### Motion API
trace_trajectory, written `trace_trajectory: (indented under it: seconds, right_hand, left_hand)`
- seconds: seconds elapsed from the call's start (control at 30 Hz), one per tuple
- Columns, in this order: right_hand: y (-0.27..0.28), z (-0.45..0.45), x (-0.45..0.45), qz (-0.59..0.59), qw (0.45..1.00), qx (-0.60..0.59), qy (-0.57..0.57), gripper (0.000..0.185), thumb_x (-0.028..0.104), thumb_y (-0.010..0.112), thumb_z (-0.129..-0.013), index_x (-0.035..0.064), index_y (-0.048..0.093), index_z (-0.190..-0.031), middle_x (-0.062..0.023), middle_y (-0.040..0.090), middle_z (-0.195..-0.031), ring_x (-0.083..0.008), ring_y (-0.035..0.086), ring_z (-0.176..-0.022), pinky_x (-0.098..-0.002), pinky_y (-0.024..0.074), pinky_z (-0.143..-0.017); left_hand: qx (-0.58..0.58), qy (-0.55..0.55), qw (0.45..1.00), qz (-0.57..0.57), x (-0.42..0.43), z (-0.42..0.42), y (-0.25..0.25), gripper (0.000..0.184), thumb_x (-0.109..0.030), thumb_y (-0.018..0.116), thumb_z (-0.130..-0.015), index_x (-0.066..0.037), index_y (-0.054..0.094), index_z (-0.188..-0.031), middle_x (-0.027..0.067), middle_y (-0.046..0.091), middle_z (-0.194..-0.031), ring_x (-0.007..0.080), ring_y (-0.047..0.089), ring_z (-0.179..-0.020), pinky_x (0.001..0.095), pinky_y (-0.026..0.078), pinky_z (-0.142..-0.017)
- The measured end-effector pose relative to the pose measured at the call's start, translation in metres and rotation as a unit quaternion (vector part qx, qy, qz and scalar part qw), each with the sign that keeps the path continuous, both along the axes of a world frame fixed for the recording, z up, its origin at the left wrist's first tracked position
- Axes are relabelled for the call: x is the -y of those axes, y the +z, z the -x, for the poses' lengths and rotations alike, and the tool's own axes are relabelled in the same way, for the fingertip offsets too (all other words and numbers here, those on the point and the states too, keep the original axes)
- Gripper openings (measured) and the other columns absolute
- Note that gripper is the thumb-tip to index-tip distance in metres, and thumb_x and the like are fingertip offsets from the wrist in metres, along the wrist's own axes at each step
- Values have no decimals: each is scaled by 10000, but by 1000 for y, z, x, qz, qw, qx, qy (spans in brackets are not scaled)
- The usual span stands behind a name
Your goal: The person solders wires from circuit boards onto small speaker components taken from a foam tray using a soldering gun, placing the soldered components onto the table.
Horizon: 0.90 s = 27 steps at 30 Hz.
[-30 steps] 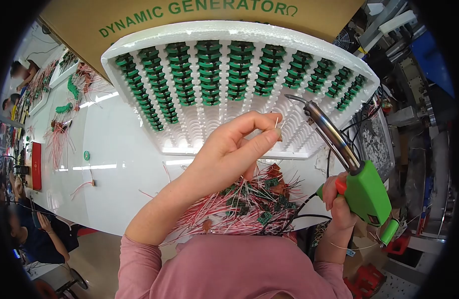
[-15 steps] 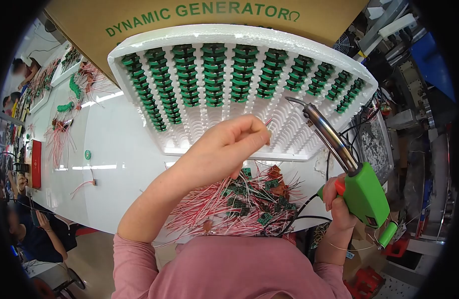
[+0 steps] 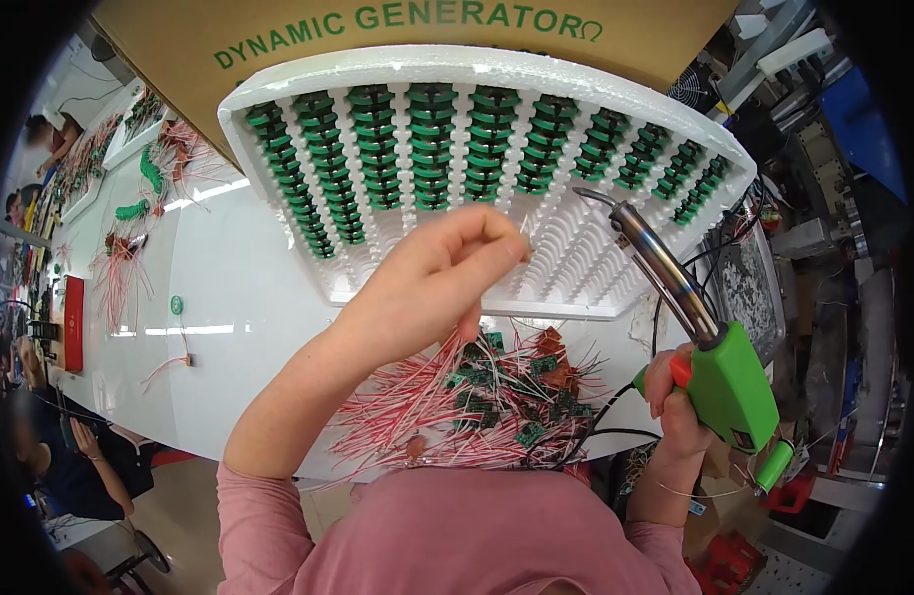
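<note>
Left fingers (image 3: 488, 224) pinch a tiny piece (image 3: 526, 255); right fingers (image 3: 658, 384) curl round a green soldering gun (image 3: 732, 385).

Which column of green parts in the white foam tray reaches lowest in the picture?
The leftmost column, farthest from the green soldering iron; every other column ends higher up.
</note>
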State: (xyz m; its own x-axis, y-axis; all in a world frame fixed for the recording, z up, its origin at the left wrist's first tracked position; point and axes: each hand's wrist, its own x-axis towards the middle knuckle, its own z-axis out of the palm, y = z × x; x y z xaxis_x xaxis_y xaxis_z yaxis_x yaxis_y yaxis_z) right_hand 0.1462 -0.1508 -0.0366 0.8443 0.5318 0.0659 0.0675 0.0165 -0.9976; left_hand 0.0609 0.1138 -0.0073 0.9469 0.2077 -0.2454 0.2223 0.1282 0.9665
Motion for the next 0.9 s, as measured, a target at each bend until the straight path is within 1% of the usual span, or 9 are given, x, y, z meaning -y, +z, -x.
trace_trajectory:
  seconds: [0.1, 0.17, 0.23, 0.37, 0.47, 0.53, 0.63, 0.77, 0.9]
  right_hand:
    - [-15, -7, 12, 128, 984, 110, -62, 235, 132, 657, -703, 9, 530, -857, -47, 520, -710, -131, 478, -599, -232, 395, -529]
    - [-15, -9, 12, 249, 938, 228, -78, 166, 86, 609, -722, 12, 541, -854, -56, 537, -725, -152, 502, -621, -242, 414, -554]
    - [-17, -11, 12, 302, 912, 266, -81, 141, 70, 587, -726, 17, 548, -851, -68, 548, -740, -172, 515, -633, -250, 425, -567]
    - [-24, -15, 14, 270, 939, 195, -88, 149, 86, 595, -712, 25, 555, -842, -82, 554, -754, -189, 522, -635, -262, 430, -564]
    - [-19, -13, 12, 193, 971, 139, -38, 166, 103, 600, -704, 27, 554, -844, -85, 558, -772, -192, 534, -660, -276, 433, -571]
    - [-14, -12, 7, 248, 949, 193, -25, 178, 115, 596, -704, 27, 552, -853, -87, 562, -793, -198, 546, -687, -285, 437, -584]
    - [-13, -15, 2, 420, 846, 326, -40, 197, 129, 581, -711, 26, 549, -876, -90, 564, -824, -212, 558, -730, -294, 446, -615]
    - [-25, -22, 10, 406, 873, 269, -36, 245, 149, 570, -723, 25, 548, -933, -97, 568, -854, -226, 560, -770, -290, 453, -654]
    - [-26, -24, 9, 435, 853, 289, -14, 320, 158, 556, -749, 15, 530, -1033, -105, 579, -925, -218, 563, -828, -279, 454, -691]
  left_hand:
    - [51, 22, 996, 73, 2, -6, -3, 174, -232, 477, -887, -62, 515, -882, 112, 608, -1017, 19, 437, -417, 140, 300, -369]
    - [88, 26, 986, 137, 3, -11, -7, 172, -233, 473, -889, -67, 516, -899, 109, 609, -1013, 19, 452, -424, 129, 287, -370]
    - [83, 42, 987, 132, 6, -13, -7, 181, -243, 470, -890, -70, 521, -907, 110, 608, -1017, 22, 486, -451, 121, 279, -377]
    - [89, 69, 990, 85, 12, -13, -6, 195, -259, 469, -891, -75, 527, -923, 111, 613, -1004, 31, 552, -518, 114, 283, -389]
    - [80, 64, 989, 105, 13, -12, -8, 206, -264, 472, -889, -69, 527, -931, 116, 620, -983, 39, 574, -545, 108, 295, -396]
    - [61, 68, 985, 147, 13, -13, -9, 213, -265, 476, -887, -63, 529, -929, 122, 622, -971, 45, 573, -539, 105, 305, -399]
    - [51, 80, 976, 197, 14, -13, -8, 217, -267, 485, -881, -60, 533, -925, 130, 625, -955, 53, 572, -531, 106, 319, -402]
    - [51, 93, 969, 222, 14, -14, -9, 212, -262, 497, -874, -60, 539, -923, 134, 628, -935, 59, 567, -524, 119, 336, -398]
    - [51, 109, 966, 227, 16, -14, -7, 207, -256, 498, -870, -60, 536, -926, 128, 630, -916, 58, 547, -507, 127, 355, -403]
